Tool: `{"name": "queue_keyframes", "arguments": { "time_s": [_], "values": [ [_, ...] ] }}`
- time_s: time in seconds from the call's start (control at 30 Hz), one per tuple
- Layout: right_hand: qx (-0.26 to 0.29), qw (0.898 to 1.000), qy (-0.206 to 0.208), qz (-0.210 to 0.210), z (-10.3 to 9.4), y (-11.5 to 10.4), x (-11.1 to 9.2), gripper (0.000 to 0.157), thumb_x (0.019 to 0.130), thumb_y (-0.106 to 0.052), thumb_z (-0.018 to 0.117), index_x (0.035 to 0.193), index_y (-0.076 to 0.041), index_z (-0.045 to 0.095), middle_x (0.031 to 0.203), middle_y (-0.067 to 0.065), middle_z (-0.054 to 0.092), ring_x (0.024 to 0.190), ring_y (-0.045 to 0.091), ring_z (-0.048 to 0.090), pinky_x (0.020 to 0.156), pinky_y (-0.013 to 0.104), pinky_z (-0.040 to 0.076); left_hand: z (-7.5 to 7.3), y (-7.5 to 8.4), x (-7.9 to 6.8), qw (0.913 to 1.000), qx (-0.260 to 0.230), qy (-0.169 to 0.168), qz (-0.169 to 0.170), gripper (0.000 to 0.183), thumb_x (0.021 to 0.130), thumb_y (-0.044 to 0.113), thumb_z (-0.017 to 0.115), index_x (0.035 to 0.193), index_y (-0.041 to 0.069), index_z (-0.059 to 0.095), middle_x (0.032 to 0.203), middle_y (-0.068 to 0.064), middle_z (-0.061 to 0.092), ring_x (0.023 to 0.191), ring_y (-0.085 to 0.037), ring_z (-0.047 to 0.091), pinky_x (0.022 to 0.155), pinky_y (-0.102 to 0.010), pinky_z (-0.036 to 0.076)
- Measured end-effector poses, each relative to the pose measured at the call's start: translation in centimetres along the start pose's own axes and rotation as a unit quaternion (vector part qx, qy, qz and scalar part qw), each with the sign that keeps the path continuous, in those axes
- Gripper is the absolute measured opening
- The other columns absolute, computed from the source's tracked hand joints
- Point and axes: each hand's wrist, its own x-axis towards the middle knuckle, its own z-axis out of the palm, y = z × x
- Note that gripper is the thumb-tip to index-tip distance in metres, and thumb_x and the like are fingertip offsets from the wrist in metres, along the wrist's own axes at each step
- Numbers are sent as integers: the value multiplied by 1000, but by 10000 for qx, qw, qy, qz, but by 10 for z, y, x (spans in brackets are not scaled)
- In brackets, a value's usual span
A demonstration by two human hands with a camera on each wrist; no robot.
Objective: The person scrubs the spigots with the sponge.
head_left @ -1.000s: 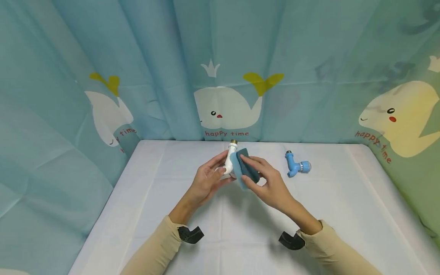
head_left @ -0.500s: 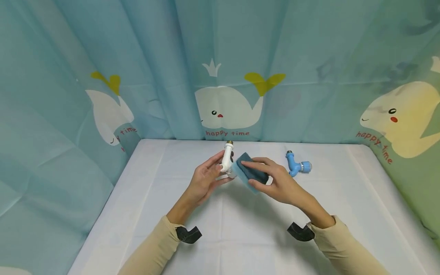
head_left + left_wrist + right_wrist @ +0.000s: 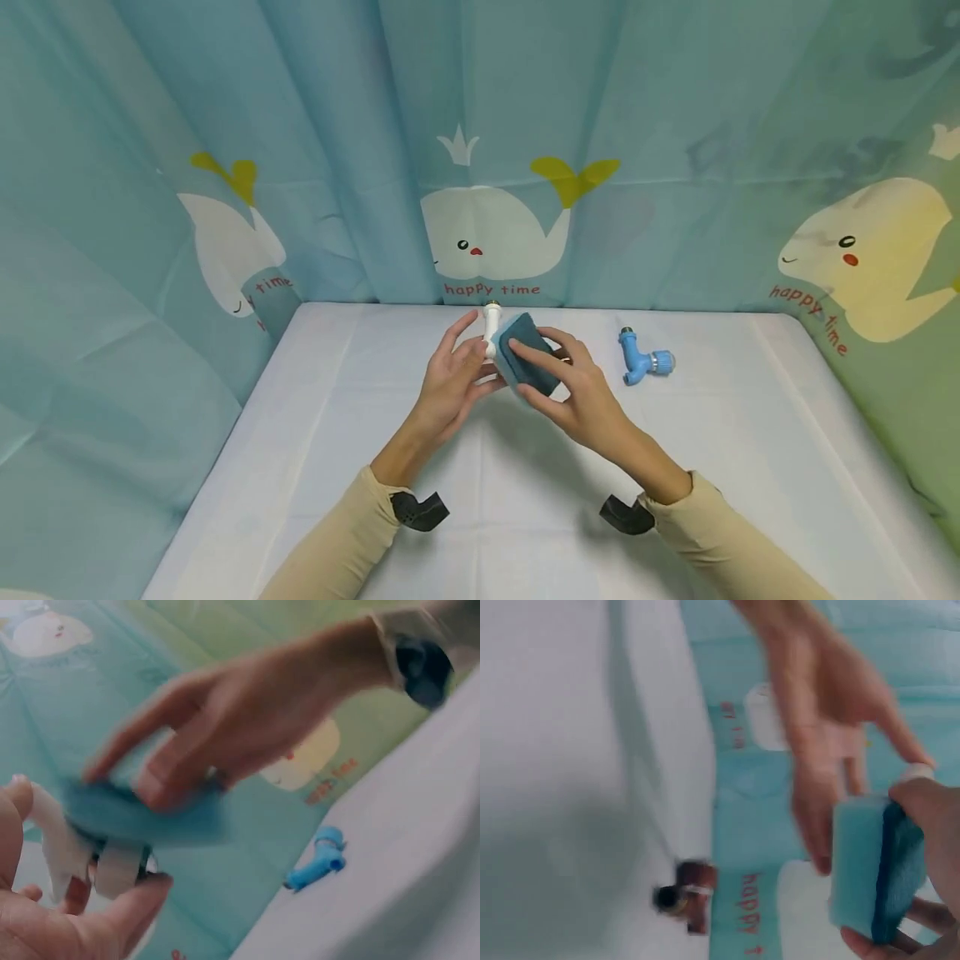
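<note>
white tap (image 3: 491, 333) gripped by the left hand (image 3: 447, 387) and teal sponge (image 3: 527, 332) held in the right hand (image 3: 590, 402) overlap just below the head view's centre, blue tap (image 3: 639, 362) lying centre-right on the desk (image 3: 712, 433).

The sponge (image 3: 531, 372) looks rough, the white tap (image 3: 492, 322) smooth.

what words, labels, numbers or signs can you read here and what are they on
"happy time": on the backdrop, under the middle whale.
"happy time": on the backdrop, by the right whale.
"y time": by the left whale, rest unreadable.
"happy": right wrist view, on the backdrop, then cut off.
Other red lettering in the wrist views: too blurred.
White tap, blue tap, sponge: no readable text.
</note>
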Motion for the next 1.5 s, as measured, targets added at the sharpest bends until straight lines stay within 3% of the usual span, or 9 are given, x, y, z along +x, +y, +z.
{"name": "queue_keyframes", "arguments": {
  "time_s": [0.17,0.37,0.57,0.7,0.9,1.03,1.17,1.27,1.5],
  "values": [
    [-637,9978,17,-153,2,3,-3,54,83,-14,88,133,-22,71,144,22,51,109,41,53,79,49,56,2,-1,2,9991,114,400,-91,56,109,21,54,159,15,31,139,-18,54,104,-27,68,93,-45,58],
    [-729,9958,5,-548,4,4,0,59,83,-16,87,138,-26,68,148,22,48,104,37,51,77,47,58,7,-1,6,9978,234,605,-134,51,109,20,53,156,10,36,134,-15,53,99,-25,68,89,-40,59],
    [-821,9957,-101,-415,-1,9,-2,56,83,-15,87,135,-24,69,146,22,49,110,40,52,80,50,57,8,-6,6,9959,222,858,-199,45,107,11,56,150,11,44,133,-15,51,93,-26,67,90,-47,59],
    [-513,9979,-218,-340,-4,10,1,55,86,-17,85,138,-23,68,147,23,48,120,43,52,88,54,53,8,-5,6,9972,109,732,-142,46,109,13,53,153,8,41,135,-17,53,96,-27,68,90,-46,59],
    [-226,9990,-395,-1,-9,16,3,54,88,-16,83,139,-20,66,144,22,50,109,37,57,76,45,54,4,-6,7,9982,82,574,-146,47,107,11,55,152,6,42,134,-15,55,95,-28,67,92,-48,59],
    [165,9982,-531,242,-10,18,4,54,93,-18,79,144,-18,62,145,22,50,121,38,56,81,47,57,0,-9,7,9997,136,224,4,52,107,10,56,155,1,37,138,-18,52,103,-28,65,93,-51,58],
    [100,9982,-520,296,-13,20,2,53,91,-13,79,141,-16,64,141,23,53,123,42,54,86,53,53,-3,-11,6,9992,324,-58,235,60,103,12,64,154,-4,36,136,-17,51,116,-25,59,92,-50,59],
    [480,9972,-458,337,-14,19,5,53,92,-12,78,142,-16,63,140,19,55,122,37,57,88,51,55,-5,-10,6,9981,463,-257,325,65,100,16,70,153,-5,38,135,-18,49,118,-27,56,90,-49,59],
    [936,9895,-887,649,-17,18,6,51,95,-13,75,144,-16,61,140,17,57,121,31,60,84,44,58,-9,-7,4,9923,1074,-497,355,68,94,16,77,150,-5,44,142,-24,44,122,-31,60,92,-41,59]
  ]
}}
